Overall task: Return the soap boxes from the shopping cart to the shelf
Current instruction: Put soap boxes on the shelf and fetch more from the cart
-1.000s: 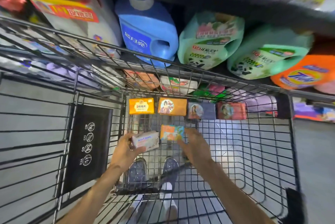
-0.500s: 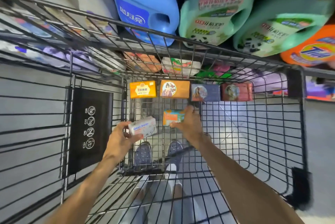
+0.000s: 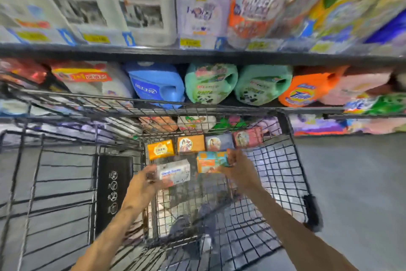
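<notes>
"Tide" on orange detergent jug [image 3: 304, 90], "Soap" on white soap box [image 3: 174, 172], "1+1" on banner of white jug [image 3: 87, 77]

This is a shop. Long shelves [image 3: 197, 54] hold big bottles of washing soap [image 3: 158, 84] in blue, green and orange, with little yellow price tags [image 3: 190, 43] on the edge. A black wire shopping cart [image 3: 292, 161] stands in front, on a grey floor [image 3: 356, 183].

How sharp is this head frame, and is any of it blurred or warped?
Head view: top-shelf bottles heavily motion-smeared, labels unreadable; hands and white soap box soft but legible; wide-angle lens bows the shelf edge and cart wires.
</notes>
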Motion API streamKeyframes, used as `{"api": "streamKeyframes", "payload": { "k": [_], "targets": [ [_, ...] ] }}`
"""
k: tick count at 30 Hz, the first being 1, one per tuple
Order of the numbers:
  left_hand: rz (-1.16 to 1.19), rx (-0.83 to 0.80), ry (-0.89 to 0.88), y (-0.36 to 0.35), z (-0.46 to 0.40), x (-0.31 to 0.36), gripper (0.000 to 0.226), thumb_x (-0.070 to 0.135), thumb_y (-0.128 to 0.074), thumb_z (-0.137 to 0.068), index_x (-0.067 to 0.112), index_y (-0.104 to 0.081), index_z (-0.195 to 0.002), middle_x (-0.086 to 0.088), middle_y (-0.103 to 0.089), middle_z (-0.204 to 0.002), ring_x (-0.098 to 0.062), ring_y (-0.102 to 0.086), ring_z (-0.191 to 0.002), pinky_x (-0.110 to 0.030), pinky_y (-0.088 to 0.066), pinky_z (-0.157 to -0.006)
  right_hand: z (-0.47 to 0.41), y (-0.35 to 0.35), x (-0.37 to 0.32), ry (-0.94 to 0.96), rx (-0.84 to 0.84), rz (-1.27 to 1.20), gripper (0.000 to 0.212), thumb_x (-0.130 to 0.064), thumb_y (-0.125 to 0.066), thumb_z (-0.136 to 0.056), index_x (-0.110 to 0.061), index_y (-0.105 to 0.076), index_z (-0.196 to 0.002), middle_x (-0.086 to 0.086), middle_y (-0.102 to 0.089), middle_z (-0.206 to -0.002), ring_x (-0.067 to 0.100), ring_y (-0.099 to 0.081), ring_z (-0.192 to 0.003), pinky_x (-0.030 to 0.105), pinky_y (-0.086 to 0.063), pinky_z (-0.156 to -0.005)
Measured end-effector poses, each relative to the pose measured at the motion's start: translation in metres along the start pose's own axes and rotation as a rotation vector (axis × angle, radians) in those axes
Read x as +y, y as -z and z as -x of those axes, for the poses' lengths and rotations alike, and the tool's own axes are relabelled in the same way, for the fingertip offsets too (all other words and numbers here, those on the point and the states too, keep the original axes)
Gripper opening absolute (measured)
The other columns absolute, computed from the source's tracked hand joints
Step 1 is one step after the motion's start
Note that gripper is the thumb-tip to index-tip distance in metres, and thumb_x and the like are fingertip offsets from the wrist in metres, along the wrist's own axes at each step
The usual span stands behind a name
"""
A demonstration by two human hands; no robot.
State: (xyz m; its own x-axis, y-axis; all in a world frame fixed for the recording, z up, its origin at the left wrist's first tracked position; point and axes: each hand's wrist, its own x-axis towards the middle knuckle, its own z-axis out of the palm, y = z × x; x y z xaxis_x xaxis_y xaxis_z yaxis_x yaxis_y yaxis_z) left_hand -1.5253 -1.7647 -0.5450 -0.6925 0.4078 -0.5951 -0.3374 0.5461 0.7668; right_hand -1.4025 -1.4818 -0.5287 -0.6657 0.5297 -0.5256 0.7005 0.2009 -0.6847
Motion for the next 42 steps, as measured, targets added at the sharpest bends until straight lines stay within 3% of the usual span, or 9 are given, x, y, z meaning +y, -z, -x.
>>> {"api": "streamKeyframes", "payload": {
  "k": [6,8,11,15,18,29,35,39,42],
  "targets": [
    [0.044,-0.100,-0.248,0.001,0.046,0.139,0.041,-0.017,-0.076,-0.073,-0.009,-0.063,-0.111,-0.008,-0.073,-0.094,0.003,-0.067,-0.072,-0.010,-0.052,-0.068,0.110,0.110,-0.070,0.067,0.147,-0.323,0.040,0.000,-0.087,-0.067,-0.017,-0.067,-0.098,-0.005,-0.077,-0.087,0.011,-0.072,-0.084,0.035,-0.058,-0.083],
    [-0.009,-0.157,-0.320,-0.007,0.065,0.189,0.042,-0.014,-0.080,-0.070,-0.004,-0.064,-0.108,0.003,-0.076,-0.084,-0.002,-0.069,-0.075,-0.009,-0.052,-0.069,0.153,0.146,-0.088,0.108,0.200,-0.385,0.038,0.000,-0.086,-0.069,-0.023,-0.066,-0.092,-0.015,-0.075,-0.077,-0.004,-0.069,-0.076,0.021,-0.055,-0.073],
    [-0.088,-0.209,-0.441,-0.027,0.089,0.262,0.042,-0.007,-0.085,-0.069,0.002,-0.067,-0.106,-0.006,-0.068,-0.086,-0.019,-0.064,-0.079,-0.013,-0.055,-0.067,0.204,0.201,-0.093,0.139,0.367,-0.457,0.041,0.009,-0.083,-0.069,-0.013,-0.065,-0.098,-0.002,-0.076,-0.084,0.009,-0.071,-0.081,0.017,-0.053,-0.070],
    [-0.148,-0.336,-0.609,-0.076,0.133,0.357,0.041,-0.003,-0.086,-0.071,0.015,-0.068,-0.104,-0.010,-0.075,-0.095,-0.017,-0.067,-0.083,-0.015,-0.054,-0.071,0.265,0.273,-0.088,0.163,0.532,-0.482,0.045,0.011,-0.082,-0.069,-0.009,-0.064,-0.105,0.001,-0.074,-0.092,0.006,-0.069,-0.085,0.017,-0.054,-0.072],
    [-0.184,-0.439,-0.697,-0.128,0.168,0.414,0.040,-0.003,-0.085,-0.073,0.017,-0.068,-0.103,0.010,-0.077,-0.083,-0.001,-0.068,-0.077,-0.011,-0.052,-0.068,0.311,0.328,-0.080,0.188,0.672,-0.508,0.044,0.012,-0.082,-0.069,-0.009,-0.065,-0.104,-0.001,-0.073,-0.091,-0.002,-0.068,-0.079,0.013,-0.052,-0.071],
    [-0.190,-0.766,-0.893,-0.372,0.292,0.530,0.038,-0.012,-0.080,-0.073,0.015,-0.068,-0.098,0.008,-0.078,-0.080,-0.007,-0.071,-0.077,-0.014,-0.055,-0.065,0.450,0.520,0.032,0.255,1.059,-0.546,0.045,0.016,-0.079,-0.068,-0.019,-0.064,-0.093,-0.017,-0.075,-0.074,-0.004,-0.068,-0.074,0.013,-0.054,-0.072],
    [-0.193,-0.867,-0.967,-0.515,0.351,0.563,0.034,-0.005,-0.078,-0.079,0.010,-0.068,-0.107,-0.007,-0.076,-0.095,-0.003,-0.068,-0.064,-0.013,-0.051,-0.054,0.505,0.629,0.120,0.241,1.176,-0.525,0.044,0.011,-0.082,-0.068,-0.006,-0.066,-0.106,0.004,-0.075,-0.094,0.001,-0.069,-0.082,0.014,-0.054,-0.075],
    [-0.258,-0.907,-1.041,-0.593,0.373,0.583,0.039,0.011,-0.085,-0.077,0.017,-0.070,-0.112,0.001,-0.078,-0.101,-0.017,-0.074,-0.093,-0.028,-0.059,-0.081,0.531,0.686,0.165,0.235,1.236,-0.518,0.044,0.010,-0.082,-0.069,-0.007,-0.066,-0.106,0.003,-0.074,-0.096,0.002,-0.070,-0.083,0.014,-0.053,-0.075],
    [-0.269,-0.913,-1.061,-0.644,0.385,0.599,0.037,0.008,-0.084,-0.078,0.017,-0.070,-0.111,0.001,-0.078,-0.099,-0.014,-0.073,-0.089,-0.019,-0.057,-0.070,0.536,0.724,0.195,0.219,1.276,-0.550,0.044,0.010,-0.082,-0.070,-0.012,-0.065,-0.104,-0.001,-0.074,-0.095,0.005,-0.069,-0.085,0.014,-0.054,-0.073]
  ]
}}
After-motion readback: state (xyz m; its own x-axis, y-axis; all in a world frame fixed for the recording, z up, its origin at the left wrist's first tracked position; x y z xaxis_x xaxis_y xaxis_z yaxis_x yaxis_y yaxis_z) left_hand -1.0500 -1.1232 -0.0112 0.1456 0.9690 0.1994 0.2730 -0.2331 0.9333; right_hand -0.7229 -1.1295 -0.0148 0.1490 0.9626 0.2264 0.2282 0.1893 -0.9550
